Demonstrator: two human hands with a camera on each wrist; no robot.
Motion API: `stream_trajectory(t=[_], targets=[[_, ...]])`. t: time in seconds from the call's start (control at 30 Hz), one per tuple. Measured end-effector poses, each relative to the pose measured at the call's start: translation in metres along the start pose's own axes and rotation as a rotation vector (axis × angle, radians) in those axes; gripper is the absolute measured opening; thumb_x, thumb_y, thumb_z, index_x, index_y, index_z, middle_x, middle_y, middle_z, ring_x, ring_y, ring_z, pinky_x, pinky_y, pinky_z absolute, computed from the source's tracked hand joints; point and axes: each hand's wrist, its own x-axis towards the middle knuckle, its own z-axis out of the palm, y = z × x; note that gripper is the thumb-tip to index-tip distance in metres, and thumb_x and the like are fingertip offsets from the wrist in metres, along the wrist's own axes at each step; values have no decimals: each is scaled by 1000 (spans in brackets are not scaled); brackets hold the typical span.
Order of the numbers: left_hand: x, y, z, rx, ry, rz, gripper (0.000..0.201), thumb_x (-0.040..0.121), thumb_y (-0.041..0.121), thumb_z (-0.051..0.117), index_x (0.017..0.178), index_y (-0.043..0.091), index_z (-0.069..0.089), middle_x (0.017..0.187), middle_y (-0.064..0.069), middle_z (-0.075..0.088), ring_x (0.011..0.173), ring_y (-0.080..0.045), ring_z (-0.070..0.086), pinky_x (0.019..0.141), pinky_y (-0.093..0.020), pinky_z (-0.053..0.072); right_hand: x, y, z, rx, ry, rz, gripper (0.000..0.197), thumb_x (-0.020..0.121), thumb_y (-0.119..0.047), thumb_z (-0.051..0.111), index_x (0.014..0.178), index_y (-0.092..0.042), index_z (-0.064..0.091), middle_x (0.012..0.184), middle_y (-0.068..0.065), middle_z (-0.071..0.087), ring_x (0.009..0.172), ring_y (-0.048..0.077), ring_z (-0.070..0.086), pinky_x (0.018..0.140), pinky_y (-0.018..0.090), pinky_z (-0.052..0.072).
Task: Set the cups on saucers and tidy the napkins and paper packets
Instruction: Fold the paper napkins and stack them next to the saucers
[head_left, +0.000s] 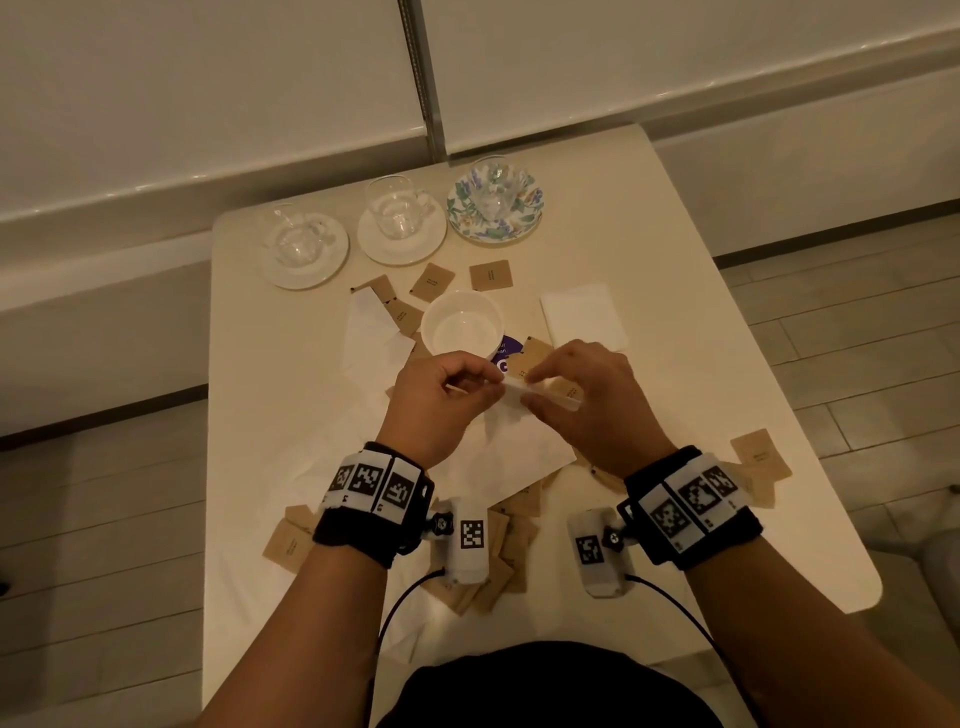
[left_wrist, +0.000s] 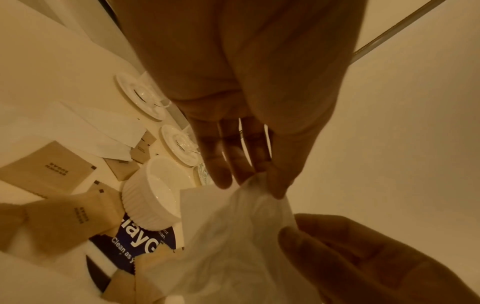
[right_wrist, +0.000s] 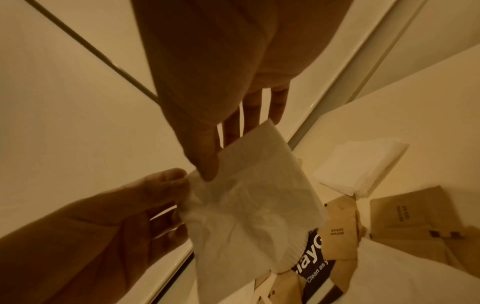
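With the left hand (head_left: 441, 400) and right hand (head_left: 582, 402) each pinching the napkin (right_wrist: 249, 205) in their fingers above the bench (head_left: 675, 364), I judge the fold needs edges matched squarely before laying it on the napkin stack (head_left: 582, 317).

L hand (left_wrist: 249, 115) pinches napkin (left_wrist: 233, 236) w/ R hand (left_wrist: 363, 261).

My feeds are dim and tinted warm yellow-brown. The head view bends straight lines near its edges. In both wrist views the close palms sit in soft shadow and blur, and the worktop (head_left: 675, 364) shows mild glare.
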Motion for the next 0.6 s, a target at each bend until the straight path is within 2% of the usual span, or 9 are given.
stream_trajectory(t=[0.1, 0.17, 0.23, 0.3, 0.33, 0.4, 0.43, 0.53, 0.6], targets=[[-2, 0, -3, 17, -1, -9, 23, 81, 12, 78, 79, 34, 71, 80, 9, 69, 75, -6, 64, 69, -15, 50, 1, 1, 4, -10, -16, -18, 10, 84, -24, 75, 93, -20, 74, 89, -7, 69, 82, 12, 59, 79, 41, 48], [-3, 2, -5, 78, 1, 6, 20, 80, 17, 78, 87, 34, 70, 89, 8, 67, 78, -6, 61, 72, -15, 47, 1, 2, 3, 37, -26, -15, 9, 85, -22, 74, 93, -20, 75, 86, -8, 69, 78, 8, 59, 74, 35, 51], [-2, 5, -5, 211, -5, 49, 32, 78, 26, 80, 104, 38, 67, 105, 8, 58, 92, -6, 55, 82, -13, 41, 1, 2, 4, 65, -54, -9, 9, 85, -22, 74, 94, -20, 75, 86, -9, 69, 76, 5, 59, 72, 28, 52], [0, 9, -4, 359, -61, 85, 38, 79, 33, 79, 115, 36, 66, 117, 6, 52, 110, -11, 47, 98, -25, 37, 2, 1, 3, 74, -84, -1, 11, 85, -23, 74, 96, -21, 76, 86, -9, 69, 76, 5, 61, 71, 26, 53], [1, 12, -4, 429, -93, 108, 34, 81, 35, 76, 114, 34, 68, 119, 6, 55, 114, -13, 46, 102, -31, 36, 2, 0, 3, 82, -90, 0, 12, 85, -23, 74, 97, -21, 77, 85, -8, 69, 76, 5, 61, 71, 26, 53], [4, 14, -5, 496, -140, 150, 21, 87, 34, 71, 107, 29, 73, 113, 8, 64, 110, -11, 53, 100, -37, 38, 2, -2, 1, 100, -86, 1, 12, 85, -22, 74, 96, -19, 77, 83, -8, 68, 75, 5, 61, 70, 27, 52], [5, 13, -6, 466, -149, 159, 16, 89, 31, 70, 104, 27, 74, 106, 10, 68, 104, -5, 56, 96, -32, 41, 2, -2, -1, 107, -89, 9, 12, 85, -22, 74, 96, -18, 77, 83, -9, 67, 75, 6, 60, 71, 27, 52], [6, 7, -11, 302, -135, 111, 11, 88, 22, 70, 98, 22, 77, 89, 18, 68, 87, 14, 57, 80, -4, 39, 1, 1, -9, 120, -86, 57, 10, 85, -19, 74, 94, -16, 77, 81, -11, 65, 77, 8, 60, 73, 30, 51], [5, 3, -14, 247, -125, 68, 10, 88, 21, 71, 96, 23, 77, 88, 20, 68, 88, 14, 58, 75, -1, 38, 0, 7, -17, 83, -71, 75, 14, 84, -20, 75, 97, -15, 76, 86, -8, 67, 82, 11, 60, 78, 36, 51]])
